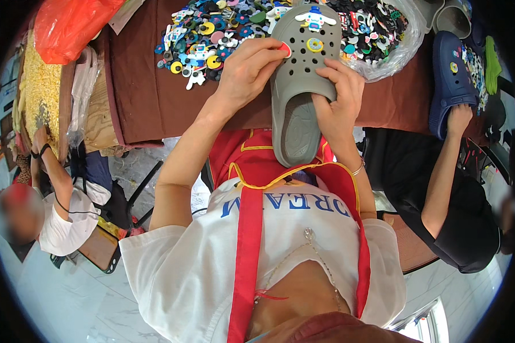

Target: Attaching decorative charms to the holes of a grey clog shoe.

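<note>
A grey clog (297,86) stands toe away from me at the table's front edge, its heel overhanging my red apron. My right hand (340,94) grips its right side, with the thumb inside the foot opening and the fingers over the upper. Between the thumb and finger of my left hand (252,68) is a small red charm with a pale rim (286,50), pressed against the clog's left side near the holes. On the upper sit a white character charm with a blue hat (315,20) and a round yellow-and-blue charm (315,45).
Loose mixed charms (203,43) lie beyond my left hand on the brown cloth (149,97). A clear plastic bag (392,67) of charms lies right of the clog. At right, another person's hand is inside a dark blue clog (445,74). A red bag (71,31) sits far left.
</note>
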Available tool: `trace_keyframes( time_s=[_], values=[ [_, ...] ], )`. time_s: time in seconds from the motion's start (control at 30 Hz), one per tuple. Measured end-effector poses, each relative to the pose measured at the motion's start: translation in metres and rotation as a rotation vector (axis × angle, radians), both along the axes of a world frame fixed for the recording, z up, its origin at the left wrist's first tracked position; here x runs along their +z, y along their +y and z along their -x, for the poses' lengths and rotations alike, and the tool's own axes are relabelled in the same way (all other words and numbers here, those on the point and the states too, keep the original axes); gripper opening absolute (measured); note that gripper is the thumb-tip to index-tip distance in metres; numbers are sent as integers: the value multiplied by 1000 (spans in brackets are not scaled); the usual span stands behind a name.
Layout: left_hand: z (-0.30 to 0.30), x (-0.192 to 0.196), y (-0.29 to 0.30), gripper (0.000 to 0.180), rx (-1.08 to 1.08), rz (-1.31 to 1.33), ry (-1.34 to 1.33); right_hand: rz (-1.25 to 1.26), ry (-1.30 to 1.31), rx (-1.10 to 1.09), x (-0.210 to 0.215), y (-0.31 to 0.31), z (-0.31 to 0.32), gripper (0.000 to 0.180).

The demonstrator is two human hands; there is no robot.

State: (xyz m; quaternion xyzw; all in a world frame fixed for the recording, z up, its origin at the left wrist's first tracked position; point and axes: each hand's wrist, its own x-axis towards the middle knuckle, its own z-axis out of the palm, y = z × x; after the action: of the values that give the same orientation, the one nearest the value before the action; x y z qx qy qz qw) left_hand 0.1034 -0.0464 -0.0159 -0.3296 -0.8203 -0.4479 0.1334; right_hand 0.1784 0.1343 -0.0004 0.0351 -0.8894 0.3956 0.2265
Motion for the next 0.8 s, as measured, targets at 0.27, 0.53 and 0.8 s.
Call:
trace_keyframes(
  time_s=[0.27,0.53,0.8],
  values=[
    [-4,-1,0,21,43,35,126,2,-2,-7,0,0,-1,35],
    [-35,8,7,23,40,-90,-39,-68,-58,-47,3,-4,-1,40],
    [-36,3,9,24,96,-83,91,-321,-124,-108,20,-16,4,42]
  ],
)
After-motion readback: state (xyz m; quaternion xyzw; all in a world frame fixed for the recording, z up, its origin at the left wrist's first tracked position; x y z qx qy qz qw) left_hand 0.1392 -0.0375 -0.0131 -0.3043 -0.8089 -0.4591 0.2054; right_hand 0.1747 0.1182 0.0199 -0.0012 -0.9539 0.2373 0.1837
